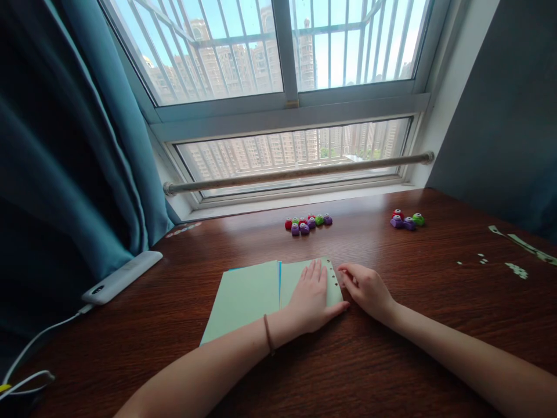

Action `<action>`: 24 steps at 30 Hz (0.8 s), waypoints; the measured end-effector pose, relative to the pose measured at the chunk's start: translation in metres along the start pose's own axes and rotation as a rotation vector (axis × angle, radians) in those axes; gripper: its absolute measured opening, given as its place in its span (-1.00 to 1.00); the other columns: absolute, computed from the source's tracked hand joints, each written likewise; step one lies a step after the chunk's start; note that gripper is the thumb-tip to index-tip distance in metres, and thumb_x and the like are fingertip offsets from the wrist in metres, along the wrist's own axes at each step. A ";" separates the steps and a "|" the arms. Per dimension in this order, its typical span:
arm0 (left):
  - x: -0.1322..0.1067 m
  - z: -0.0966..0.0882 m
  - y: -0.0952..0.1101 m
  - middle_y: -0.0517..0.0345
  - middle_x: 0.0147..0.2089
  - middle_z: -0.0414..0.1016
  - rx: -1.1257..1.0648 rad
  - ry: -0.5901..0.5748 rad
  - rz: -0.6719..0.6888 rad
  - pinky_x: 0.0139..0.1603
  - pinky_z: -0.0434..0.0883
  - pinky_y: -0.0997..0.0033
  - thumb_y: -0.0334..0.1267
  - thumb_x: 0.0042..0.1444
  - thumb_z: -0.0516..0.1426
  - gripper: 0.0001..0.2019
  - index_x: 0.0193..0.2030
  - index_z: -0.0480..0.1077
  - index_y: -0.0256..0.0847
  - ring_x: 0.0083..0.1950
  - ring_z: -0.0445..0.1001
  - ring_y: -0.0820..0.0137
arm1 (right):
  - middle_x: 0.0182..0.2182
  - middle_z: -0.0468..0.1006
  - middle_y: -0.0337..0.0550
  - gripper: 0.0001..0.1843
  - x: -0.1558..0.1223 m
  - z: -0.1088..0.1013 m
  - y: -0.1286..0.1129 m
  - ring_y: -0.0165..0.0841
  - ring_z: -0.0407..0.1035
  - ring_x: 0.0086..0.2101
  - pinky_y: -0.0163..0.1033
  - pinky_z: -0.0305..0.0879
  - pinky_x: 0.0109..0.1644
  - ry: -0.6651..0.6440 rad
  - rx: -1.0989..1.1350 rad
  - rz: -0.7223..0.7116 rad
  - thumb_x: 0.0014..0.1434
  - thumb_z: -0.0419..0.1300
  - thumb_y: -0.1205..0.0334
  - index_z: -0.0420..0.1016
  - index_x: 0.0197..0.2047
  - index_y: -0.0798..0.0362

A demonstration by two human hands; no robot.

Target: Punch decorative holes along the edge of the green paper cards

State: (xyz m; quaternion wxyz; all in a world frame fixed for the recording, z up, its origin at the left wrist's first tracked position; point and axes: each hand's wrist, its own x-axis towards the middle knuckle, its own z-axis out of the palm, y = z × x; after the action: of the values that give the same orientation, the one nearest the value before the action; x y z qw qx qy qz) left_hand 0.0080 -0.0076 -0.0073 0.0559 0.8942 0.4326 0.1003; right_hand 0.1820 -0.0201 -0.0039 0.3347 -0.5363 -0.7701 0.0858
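Note:
My left hand (pixel 311 295) lies flat on a light green sheet of paper (pixel 291 276), fingers stretched out and thumb at the lower right corner. Small dark holes run along the right edge of that sheet. Just beyond this edge is my right hand (pixel 369 290), its fingers curled in and its fingertips close to the paper. Whatever those fingers may hold is too small or hidden to name. To the left, another light green sheet (pixel 248 296) lies beside the first, with a thin strip of blue showing between them.
Several small red, green and purple craft punches (pixel 304 226) stand beyond the paper. Another group of punches (pixel 407 220) sits farther right. Punched paper bits (pixel 517 270) and a cut green strip (pixel 531 247) lie at right. A white power bank (pixel 124 278) with a cable rests at left.

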 end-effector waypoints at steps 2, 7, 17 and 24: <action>0.000 0.001 0.000 -0.28 0.31 -0.16 0.006 0.005 0.004 0.29 -0.06 0.03 0.30 0.02 -0.12 -0.13 0.24 -0.04 -0.46 0.33 -0.22 0.04 | -0.53 0.46 -0.17 -0.71 0.001 -0.001 -0.001 -0.38 0.32 -0.49 -0.32 0.11 -0.36 0.002 -0.051 0.037 0.23 -0.07 0.19 0.37 -0.41 0.08; 0.001 0.002 -0.001 -0.30 0.31 -0.17 0.019 0.016 0.006 0.28 -0.03 0.02 0.33 -0.02 -0.11 -0.08 0.25 -0.08 -0.48 0.33 -0.20 0.03 | -0.66 0.43 -0.20 -0.56 0.003 -0.003 -0.004 -0.44 0.24 -0.60 -0.31 -0.04 -0.45 -0.088 -0.171 0.056 0.23 -0.08 0.12 0.28 -0.63 0.08; -0.011 -0.011 0.022 -0.26 -0.05 0.36 0.370 0.265 0.180 -0.14 0.35 0.18 -0.06 0.10 0.01 -0.52 -0.03 0.28 -0.51 -0.07 0.37 0.14 | -0.65 0.46 -0.22 -0.60 -0.001 0.000 -0.004 -0.45 0.26 -0.59 -0.30 -0.13 -0.46 -0.161 -0.333 0.008 0.17 -0.02 0.12 0.33 -0.64 0.06; -0.023 -0.012 0.034 0.14 -0.54 0.27 0.485 0.335 0.370 -0.57 0.12 0.30 -0.34 0.13 -0.01 -0.82 -0.49 0.25 -0.24 -0.51 0.26 0.31 | -0.62 0.50 -0.22 -0.65 -0.002 -0.002 -0.009 -0.45 0.31 -0.58 -0.27 -0.17 -0.46 -0.224 -0.397 -0.070 0.14 -0.01 0.20 0.33 -0.63 0.06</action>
State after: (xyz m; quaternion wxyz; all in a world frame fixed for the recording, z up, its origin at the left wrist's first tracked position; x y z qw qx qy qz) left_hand 0.0175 -0.0469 0.0079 -0.2491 0.9158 0.2778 0.1483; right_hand 0.1767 -0.0256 0.0006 0.1377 -0.5516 -0.8224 -0.0200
